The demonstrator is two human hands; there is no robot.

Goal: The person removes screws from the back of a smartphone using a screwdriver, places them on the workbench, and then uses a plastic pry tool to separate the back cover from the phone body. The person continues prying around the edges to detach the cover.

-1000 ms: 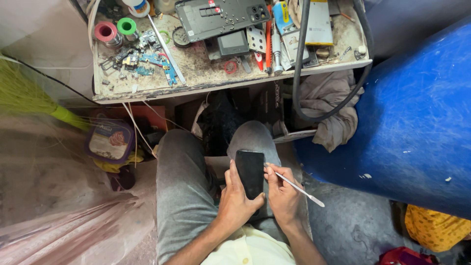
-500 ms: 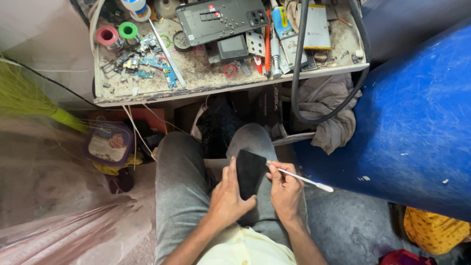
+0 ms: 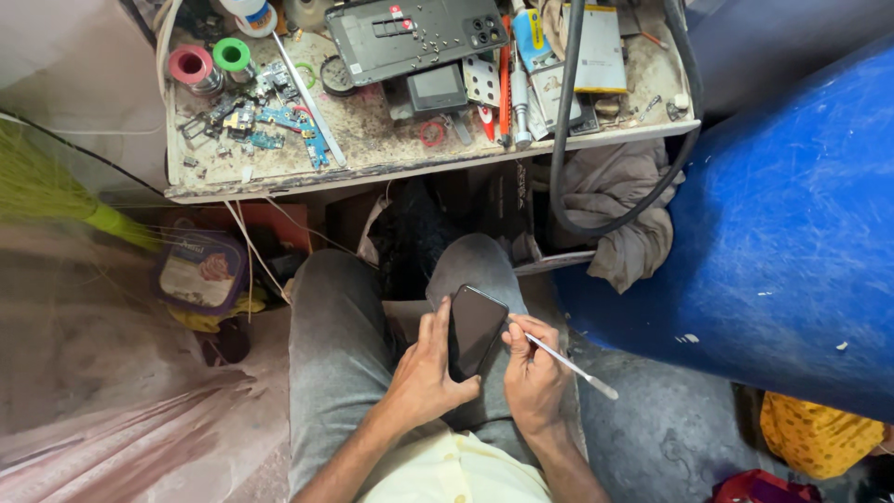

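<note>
Left hand [image 3: 424, 377] is gripping the black phone [image 3: 476, 328] over the lap; right hand [image 3: 533, 373] is pinching a thin metal pry tool [image 3: 568, 365] at its edge. Best keeping the tip shallow, levering gently.

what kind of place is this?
Likely a small phone repair stall. The left hand holds a dark phone, the right hand a thin metal tool; the cluttered workbench carries an opened phone back and circuit boards.

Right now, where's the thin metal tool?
In the head view, the thin metal tool is in the right hand, angled out to the right, its tip at the dark phone held by the left hand.
</note>
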